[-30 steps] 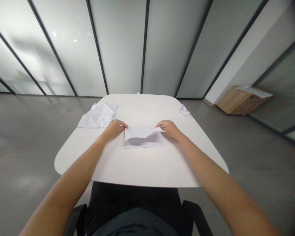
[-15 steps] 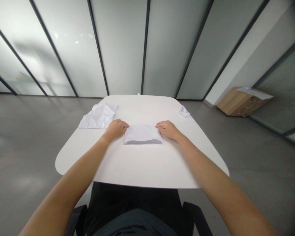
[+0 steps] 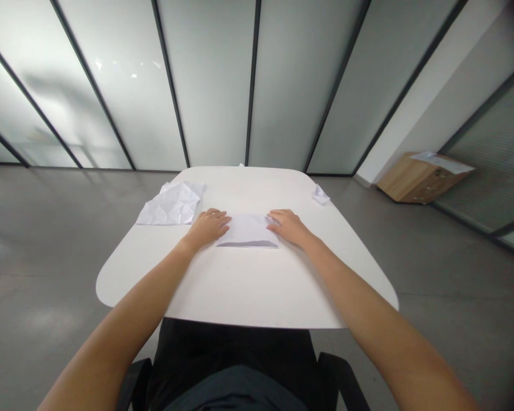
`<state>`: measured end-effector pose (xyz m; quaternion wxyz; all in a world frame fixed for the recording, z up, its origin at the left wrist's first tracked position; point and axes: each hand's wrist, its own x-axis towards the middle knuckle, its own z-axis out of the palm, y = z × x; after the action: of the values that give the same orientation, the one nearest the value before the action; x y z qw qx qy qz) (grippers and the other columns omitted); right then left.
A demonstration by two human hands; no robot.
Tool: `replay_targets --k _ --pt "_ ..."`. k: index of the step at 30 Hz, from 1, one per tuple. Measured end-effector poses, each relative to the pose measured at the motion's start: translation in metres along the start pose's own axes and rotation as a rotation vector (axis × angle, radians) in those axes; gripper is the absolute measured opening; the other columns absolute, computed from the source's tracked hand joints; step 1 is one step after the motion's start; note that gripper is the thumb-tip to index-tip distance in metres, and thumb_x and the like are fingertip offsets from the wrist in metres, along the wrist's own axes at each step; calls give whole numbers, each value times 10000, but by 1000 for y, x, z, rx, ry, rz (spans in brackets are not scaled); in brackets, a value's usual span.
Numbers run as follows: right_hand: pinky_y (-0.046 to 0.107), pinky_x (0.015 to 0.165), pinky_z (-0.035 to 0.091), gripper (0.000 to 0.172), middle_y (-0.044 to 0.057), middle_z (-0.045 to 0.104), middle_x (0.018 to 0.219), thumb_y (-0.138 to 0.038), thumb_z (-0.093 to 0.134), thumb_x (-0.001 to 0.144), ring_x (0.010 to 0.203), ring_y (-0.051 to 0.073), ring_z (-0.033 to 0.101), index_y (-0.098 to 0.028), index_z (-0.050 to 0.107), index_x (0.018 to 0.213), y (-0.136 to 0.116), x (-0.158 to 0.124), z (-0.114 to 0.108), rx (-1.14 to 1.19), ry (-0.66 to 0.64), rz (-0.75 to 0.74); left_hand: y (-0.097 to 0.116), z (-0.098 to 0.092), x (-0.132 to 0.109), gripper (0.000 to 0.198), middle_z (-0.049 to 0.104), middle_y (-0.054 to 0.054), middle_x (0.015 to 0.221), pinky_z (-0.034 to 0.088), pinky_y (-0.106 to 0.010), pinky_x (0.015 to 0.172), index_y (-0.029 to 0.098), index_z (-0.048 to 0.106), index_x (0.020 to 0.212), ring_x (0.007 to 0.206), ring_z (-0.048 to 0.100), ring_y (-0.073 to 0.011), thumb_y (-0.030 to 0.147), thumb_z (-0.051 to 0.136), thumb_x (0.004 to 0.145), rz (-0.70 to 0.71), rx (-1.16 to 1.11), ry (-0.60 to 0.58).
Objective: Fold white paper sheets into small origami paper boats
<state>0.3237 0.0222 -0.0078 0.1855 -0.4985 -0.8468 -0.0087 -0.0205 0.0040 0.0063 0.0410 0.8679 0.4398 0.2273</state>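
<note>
A folded white sheet of paper (image 3: 249, 230) lies before me on the white table (image 3: 257, 291), with a loose flap along its near edge. My left hand (image 3: 208, 226) holds its left side, fingers over the top and thumb lower down. At the opposite side my right hand (image 3: 288, 226) has hold of the right edge, thumb and fingers bent around it. The hands partly hide the far corners of the sheet.
Creased white paper (image 3: 171, 204) lies at the table's far left. A small folded paper piece (image 3: 320, 194) sits near the right edge. Beyond stand frosted glass panels (image 3: 214, 85), and a wooden cabinet (image 3: 415, 178) is on the floor at right.
The folded sheet has shifted slightly away from me, its near edge now farther off. Both hands have slid inward over its sides.
</note>
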Motion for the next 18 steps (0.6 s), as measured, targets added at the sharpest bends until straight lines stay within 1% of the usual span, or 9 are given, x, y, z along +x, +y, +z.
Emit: replay_targets --k 2,4,6,7,9,11,12,15,18 --pt "491 1170 393 403 66 635 1436 -368 652 942 1357 297 541 -273 684 1333 -6 1 -1 18 10 -56 6 3 2 368 650 -65 1398 371 -482 1156 297 719 1232 1332 524 -302 230 608 888 71 -61 -30" --pt "498 1188 368 396 37 634 1440 -271 609 952 1374 287 528 -291 680 1340 -15 1 -1 25 -3 -107 14 7 4 405 666 -68 1373 366 -468 1187 274 729 1219 1324 542 -282 169 595 851 122 -103 -60" --pt "500 1195 353 410 -1 648 1423 -198 560 954 1393 279 513 -314 686 1327 -27 1 -2 20 -39 -147 22 11 6 390 688 -88 1321 389 -455 1179 242 730 1198 1295 565 -283 169 596 839 132 -105 -66" --pt "501 1195 349 407 -12 659 1409 -188 545 958 1400 279 506 -321 694 1313 -32 1 -2 18 -60 -166 26 12 7 366 698 -104 1288 408 -458 1160 226 723 1196 1273 579 -292 195 599 853 123 -91 -60" --pt "506 1186 350 360 -4 678 1382 -225 539 976 1394 291 510 -317 714 1277 -43 2 -3 20 -88 -194 33 15 7 330 708 -139 1219 444 -476 1106 201 700 1199 1222 602 -318 284 608 894 97 -61 -39" --pt "503 1180 354 333 29 676 1383 -300 549 992 1379 303 522 -297 711 1283 -53 4 -3 21 -100 -211 37 17 6 354 708 -159 1169 464 -500 1057 184 673 1211 1180 617 -343 375 614 919 76 -52 -17" --pt "498 1181 351 349 49 662 1403 -341 554 997 1379 306 522 -283 695 1311 -58 5 -3 19 -102 -219 39 18 6 377 707 -163 1157 469 -509 1041 179 658 1224 1165 623 -352 403 614 925 72 -56 -7" --pt "504 1214 308 507 106 551 1523 -468 524 1012 1436 308 466 -236 575 1460 -69 4 1 29 -100 -234 41 20 4 446 690 -180 1207 466 -510 1038 153 608 1291 1169 629 -358 438 590 949 91 -73 4" --pt "543 1251 232 645 120 405 1626 -566 424 1032 1514 305 357 -224 411 1579 -76 2 7 68 -148 -219 40 23 4 518 631 -213 1349 428 -492 1105 123 558 1373 1269 591 -353 440 571 963 122 -78 4"
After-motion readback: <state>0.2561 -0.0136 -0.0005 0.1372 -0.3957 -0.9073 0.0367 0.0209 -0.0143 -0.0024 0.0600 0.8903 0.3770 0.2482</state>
